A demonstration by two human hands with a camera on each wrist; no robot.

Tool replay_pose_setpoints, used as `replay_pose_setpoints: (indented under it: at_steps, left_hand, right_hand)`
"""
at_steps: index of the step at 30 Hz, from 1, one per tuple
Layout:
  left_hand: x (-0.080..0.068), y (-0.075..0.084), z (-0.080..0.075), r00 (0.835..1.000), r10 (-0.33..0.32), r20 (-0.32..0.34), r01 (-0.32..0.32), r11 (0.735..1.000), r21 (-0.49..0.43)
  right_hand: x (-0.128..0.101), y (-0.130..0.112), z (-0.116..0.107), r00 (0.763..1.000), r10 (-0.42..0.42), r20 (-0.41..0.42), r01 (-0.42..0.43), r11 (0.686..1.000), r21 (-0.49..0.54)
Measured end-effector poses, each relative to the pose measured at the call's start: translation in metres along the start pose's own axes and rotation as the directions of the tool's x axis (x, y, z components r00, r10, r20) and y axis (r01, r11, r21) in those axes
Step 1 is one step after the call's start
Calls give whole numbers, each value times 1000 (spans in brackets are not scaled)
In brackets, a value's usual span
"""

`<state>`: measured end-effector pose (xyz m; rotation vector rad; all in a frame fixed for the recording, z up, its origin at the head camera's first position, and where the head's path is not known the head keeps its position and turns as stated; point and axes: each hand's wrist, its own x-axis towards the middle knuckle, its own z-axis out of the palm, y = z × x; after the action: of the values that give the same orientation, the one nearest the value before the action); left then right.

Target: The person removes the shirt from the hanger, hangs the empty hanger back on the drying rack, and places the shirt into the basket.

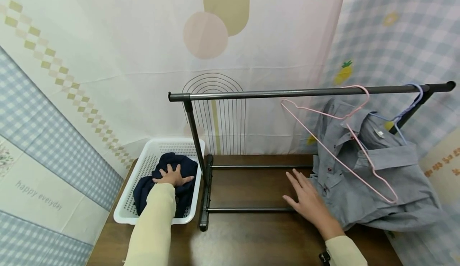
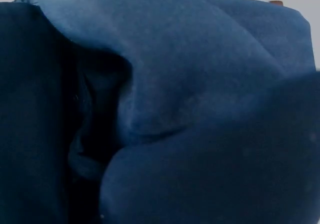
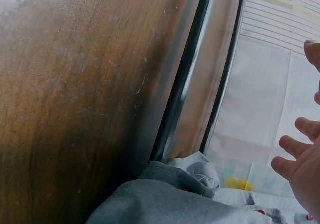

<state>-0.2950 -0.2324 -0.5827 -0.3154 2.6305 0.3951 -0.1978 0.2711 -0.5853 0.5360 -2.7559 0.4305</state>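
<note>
Rack [image 1: 251,94]: gray shirt [image 1: 402,182] at its right end. White basket [image 1: 143,174]: left of rack, containing navy garment [image 1: 185,198]. Right hand [image 1: 305,198]: near rack's right half, spread, empty. Left hand [image 1: 174,177]: spread on garment; gather a full handful before lifting.

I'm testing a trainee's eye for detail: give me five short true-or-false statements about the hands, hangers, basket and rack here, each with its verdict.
1. The left hand rests on dark blue cloth inside the white basket. True.
2. The right hand grips the collar of the grey shirt. False: its fingers are spread and hold nothing.
3. The pink hanger is hooked over the black rail. True.
4. The blue hanger lies in the basket. False: it hangs near the rail's right end.
5. In the head view, the basket stands to the left of the rack's left upright. True.
</note>
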Motion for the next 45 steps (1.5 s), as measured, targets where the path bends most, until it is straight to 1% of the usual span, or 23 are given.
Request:
replay_pose_setpoints:
  at_steps: [2,5,8,11,15,17,19,22,24,26,28,29,32,34,39,41,45]
  left_hand:
    - [0,-3,-2,1000,13,-8,-13,1000,-9]
    - [-2,-10,-5,998,45,-33,-46,999,-26]
    - [-5,-17,-10,996,79,-49,-80,996,-30]
    - [-10,-21,-16,993,103,-57,-103,995,-14]
    - [-20,-26,-29,988,126,-87,-126,992,9]
    - [-28,-30,-35,987,128,-101,-128,992,10]
    - [-37,-34,-42,988,111,-110,-110,994,7]
    - [-55,-40,-49,994,37,-99,-37,999,4]
    - [-67,-42,-52,997,-23,-70,23,1000,7]
    - [-78,-41,-53,997,-66,-31,66,998,16]
    - [-85,-39,-52,996,-88,5,88,996,31]
    - [-87,-37,-51,996,-86,19,85,995,47]
    - [-90,-34,-46,997,-62,48,57,994,93]
    - [-89,-32,-43,998,-31,61,23,992,127]
    - [-78,-30,-40,996,23,86,-33,992,120]
    - [-75,-28,-40,995,34,94,-44,993,107]
    - [-69,-25,-43,994,47,98,-56,995,88]
  right_hand:
    - [1,-1,2,1000,-15,-2,15,999,-35]
    - [2,-3,4,1000,-25,-5,25,998,-57]
    - [3,-5,4,1000,-18,4,19,999,-45]
    - [4,-7,3,1000,-8,20,9,1000,-28]
    - [4,-9,3,999,-4,36,4,1000,-5]
    - [4,-10,3,999,-1,41,0,1000,6]
    - [4,-10,3,999,5,47,-6,1000,19]
    - [3,-10,4,998,13,56,-15,999,31]
    - [2,-10,4,998,17,60,-19,999,39]
    - [1,-10,4,998,18,63,-21,999,43]
    - [0,-10,3,998,17,65,-20,999,45]
    - [0,-9,2,997,18,71,-22,999,47]
    - [1,-10,0,995,26,97,-31,998,50]
    - [1,-10,-1,993,31,113,-37,998,51]
    - [0,-9,-2,996,25,83,-29,998,53]
    - [-1,-9,-2,998,19,63,-22,998,53]
    - [-2,-8,-1,998,19,63,-22,998,56]
